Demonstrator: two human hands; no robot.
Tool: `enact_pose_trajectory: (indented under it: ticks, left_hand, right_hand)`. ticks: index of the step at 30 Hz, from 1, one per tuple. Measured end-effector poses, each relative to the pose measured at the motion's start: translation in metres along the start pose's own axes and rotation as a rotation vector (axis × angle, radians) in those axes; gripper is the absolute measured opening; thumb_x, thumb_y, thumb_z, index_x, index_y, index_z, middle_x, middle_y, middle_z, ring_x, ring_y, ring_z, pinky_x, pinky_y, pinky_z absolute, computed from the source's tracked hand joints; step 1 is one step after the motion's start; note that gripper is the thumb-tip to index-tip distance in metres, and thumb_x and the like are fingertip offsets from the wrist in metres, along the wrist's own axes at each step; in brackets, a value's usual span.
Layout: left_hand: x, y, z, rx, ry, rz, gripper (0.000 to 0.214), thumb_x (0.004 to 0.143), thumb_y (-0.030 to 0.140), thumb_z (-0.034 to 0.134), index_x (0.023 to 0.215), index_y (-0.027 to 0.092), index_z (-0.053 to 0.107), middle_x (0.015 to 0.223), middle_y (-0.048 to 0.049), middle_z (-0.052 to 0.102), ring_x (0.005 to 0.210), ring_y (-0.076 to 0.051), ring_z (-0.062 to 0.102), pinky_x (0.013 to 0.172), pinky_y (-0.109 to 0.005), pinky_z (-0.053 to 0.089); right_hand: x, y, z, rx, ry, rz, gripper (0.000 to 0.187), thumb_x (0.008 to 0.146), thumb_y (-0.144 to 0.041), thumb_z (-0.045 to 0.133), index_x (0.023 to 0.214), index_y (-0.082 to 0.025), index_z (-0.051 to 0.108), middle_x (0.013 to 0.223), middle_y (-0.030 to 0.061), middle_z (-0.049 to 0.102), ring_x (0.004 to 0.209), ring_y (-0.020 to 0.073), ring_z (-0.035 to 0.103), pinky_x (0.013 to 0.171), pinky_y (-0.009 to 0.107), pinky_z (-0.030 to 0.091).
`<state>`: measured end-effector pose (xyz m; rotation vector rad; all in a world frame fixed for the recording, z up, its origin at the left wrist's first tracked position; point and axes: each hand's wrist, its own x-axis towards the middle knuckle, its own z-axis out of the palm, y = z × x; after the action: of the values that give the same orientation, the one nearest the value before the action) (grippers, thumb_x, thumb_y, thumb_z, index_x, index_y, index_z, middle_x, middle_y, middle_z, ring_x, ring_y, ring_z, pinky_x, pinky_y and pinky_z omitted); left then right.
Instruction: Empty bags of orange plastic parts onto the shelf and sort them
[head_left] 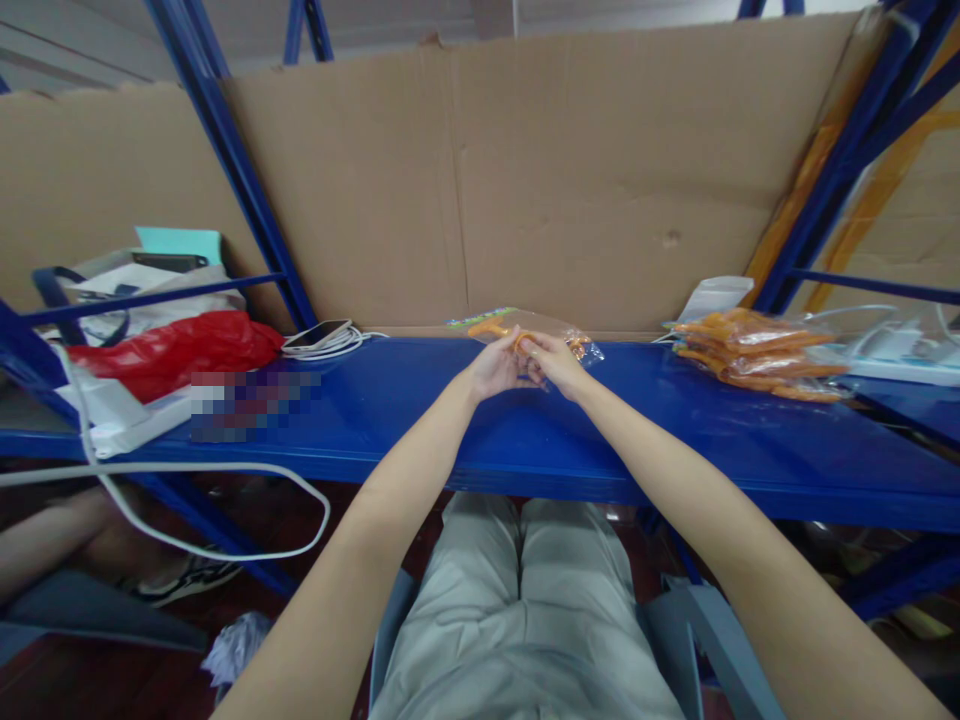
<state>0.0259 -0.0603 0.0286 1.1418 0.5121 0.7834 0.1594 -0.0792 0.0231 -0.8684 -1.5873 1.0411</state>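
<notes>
At the back middle of the blue shelf, my left hand [493, 370] and my right hand [555, 362] meet, fingers closed. Between them is an orange item [489, 328], its long end sticking out past my left fingers. Its exact kind is partly covered by my fingers. A clear plastic bag [592, 350] with more orange pieces lies just behind and to the right of my right hand. Green and blue print shows along the bag's top edge at the left.
Several bagged orange items [750, 350] lie stacked at the right. A phone [322, 335] on coiled white cable, a red bag [187, 350] and a white power strip [142, 420] lie at the left. Cardboard [562, 180] walls the back. A seated person's leg [60, 540] shows lower left.
</notes>
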Motion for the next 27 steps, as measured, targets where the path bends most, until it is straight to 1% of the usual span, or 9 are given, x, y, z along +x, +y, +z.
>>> enact_pose_trajectory:
  ticks: [3, 6, 9, 12, 15, 17, 20, 23, 27]
  left_hand:
    - [0.002, -0.002, -0.003, 0.071, -0.034, -0.030, 0.059, 0.093, 0.064, 0.035, 0.072, 0.015, 0.061, 0.059, -0.0042, 0.063, 0.067, -0.019, 0.065, 0.079, -0.038, 0.051]
    - [0.004, -0.004, -0.005, 0.097, -0.014, -0.040, 0.061, 0.090, 0.068, 0.036, 0.077, 0.015, 0.063, 0.062, -0.0039, 0.062, 0.077, -0.021, 0.066, 0.086, -0.041, 0.049]
    - [0.003, -0.003, -0.005, 0.120, 0.043, -0.059, 0.062, 0.088, 0.071, 0.038, 0.081, 0.015, 0.065, 0.065, -0.0051, 0.065, 0.079, -0.022, 0.066, 0.086, -0.041, 0.048]
    - [0.002, -0.001, -0.007, 0.138, 0.109, -0.072, 0.065, 0.084, 0.074, 0.041, 0.087, 0.016, 0.068, 0.072, -0.0083, 0.069, 0.083, -0.025, 0.067, 0.086, -0.042, 0.046]
    - [0.003, 0.001, -0.013, 0.126, 0.188, -0.078, 0.068, 0.081, 0.077, 0.040, 0.093, 0.016, 0.068, 0.081, -0.0113, 0.072, 0.088, -0.027, 0.067, 0.086, -0.044, 0.046]
    - [0.005, 0.001, -0.017, 0.107, 0.258, -0.085, 0.066, 0.085, 0.073, 0.035, 0.094, 0.017, 0.068, 0.083, -0.0120, 0.072, 0.087, -0.027, 0.067, 0.084, -0.045, 0.047]
    - [0.009, 0.000, -0.018, 0.090, 0.323, -0.089, 0.060, 0.094, 0.059, 0.024, 0.096, 0.016, 0.066, 0.082, -0.0113, 0.071, 0.082, -0.025, 0.067, 0.082, -0.043, 0.049]
    - [0.013, -0.003, -0.017, 0.088, 0.291, -0.086, 0.061, 0.098, 0.052, 0.015, 0.101, 0.016, 0.064, 0.081, -0.0097, 0.071, 0.080, -0.024, 0.067, 0.083, -0.041, 0.049]
    - [0.015, -0.006, -0.020, 0.068, 0.174, -0.064, 0.063, 0.098, 0.056, 0.014, 0.103, 0.018, 0.063, 0.079, -0.0078, 0.071, 0.076, -0.022, 0.067, 0.082, -0.040, 0.050]
  right_hand:
    - [0.001, -0.001, 0.000, 0.058, 0.019, 0.016, 0.012, 0.093, -0.026, 0.056, 0.094, -0.016, 0.062, 0.051, -0.0079, 0.052, 0.030, 0.0041, 0.039, 0.031, 0.015, 0.029]
    - [0.003, -0.001, 0.000, 0.101, 0.031, 0.052, 0.012, 0.094, -0.021, 0.052, 0.089, -0.016, 0.061, 0.054, -0.0067, 0.054, 0.031, 0.0034, 0.040, 0.032, 0.015, 0.029]
    - [0.004, 0.000, 0.001, 0.102, 0.066, 0.081, 0.015, 0.094, -0.019, 0.050, 0.083, -0.016, 0.060, 0.050, -0.0070, 0.051, 0.031, 0.0039, 0.039, 0.032, 0.016, 0.029]
    - [0.005, 0.000, 0.001, 0.091, 0.108, 0.100, 0.015, 0.094, -0.017, 0.049, 0.083, -0.017, 0.059, 0.047, -0.0076, 0.047, 0.031, 0.0055, 0.038, 0.032, 0.017, 0.030]
    - [0.004, -0.001, 0.002, 0.078, 0.124, 0.130, 0.015, 0.094, -0.017, 0.048, 0.083, -0.017, 0.058, 0.047, -0.0064, 0.049, 0.031, 0.0063, 0.038, 0.031, 0.017, 0.029]
    - [0.004, -0.002, 0.003, 0.062, 0.132, 0.149, 0.016, 0.094, -0.017, 0.046, 0.085, -0.017, 0.059, 0.046, -0.0061, 0.049, 0.029, 0.0070, 0.037, 0.031, 0.018, 0.028]
    - [0.003, -0.002, 0.003, 0.044, 0.134, 0.178, 0.017, 0.094, -0.015, 0.045, 0.087, -0.016, 0.061, 0.042, -0.0070, 0.045, 0.029, 0.0078, 0.035, 0.030, 0.019, 0.027]
    - [0.002, -0.002, 0.001, 0.030, 0.092, 0.193, 0.016, 0.094, -0.014, 0.047, 0.096, -0.015, 0.063, 0.043, -0.0076, 0.046, 0.030, 0.0074, 0.035, 0.030, 0.018, 0.026]
    - [0.001, 0.000, -0.004, 0.044, 0.013, 0.161, 0.023, 0.094, -0.017, 0.050, 0.114, -0.017, 0.063, 0.043, -0.0095, 0.044, 0.032, 0.0072, 0.037, 0.031, 0.016, 0.028]
